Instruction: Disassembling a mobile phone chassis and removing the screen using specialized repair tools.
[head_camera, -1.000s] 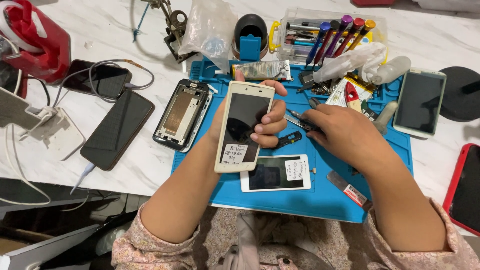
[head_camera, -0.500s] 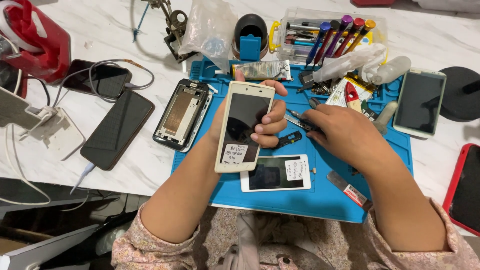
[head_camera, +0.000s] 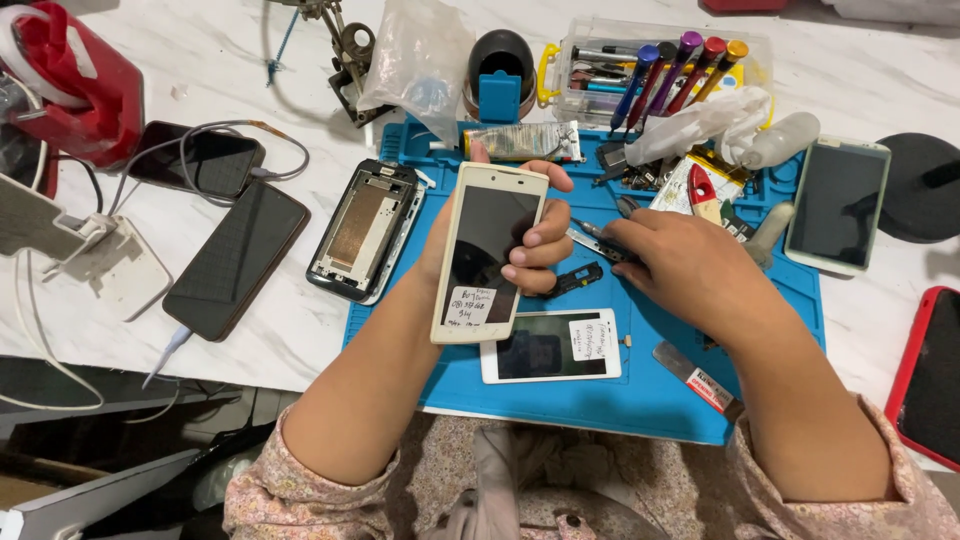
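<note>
My left hand (head_camera: 520, 245) grips a white phone (head_camera: 487, 250) with a dark screen and a paper label at its lower end, held above the blue work mat (head_camera: 560, 400). My right hand (head_camera: 690, 265) rests on the mat just to the right, fingers closed around metal tweezers (head_camera: 592, 238) whose tips point toward the phone. A small black part (head_camera: 575, 280) lies on the mat under my left fingers. Below the held phone, a second white phone (head_camera: 550, 345) with a label lies flat on the mat.
An opened phone frame (head_camera: 365, 230) straddles the mat's left edge. Two dark phones (head_camera: 235, 255) and cables lie left. A screwdriver set (head_camera: 670, 75), tool box, plastic bag (head_camera: 420, 60) sit at the back. A white-framed phone (head_camera: 838, 205) and red-edged phone (head_camera: 930, 375) lie right.
</note>
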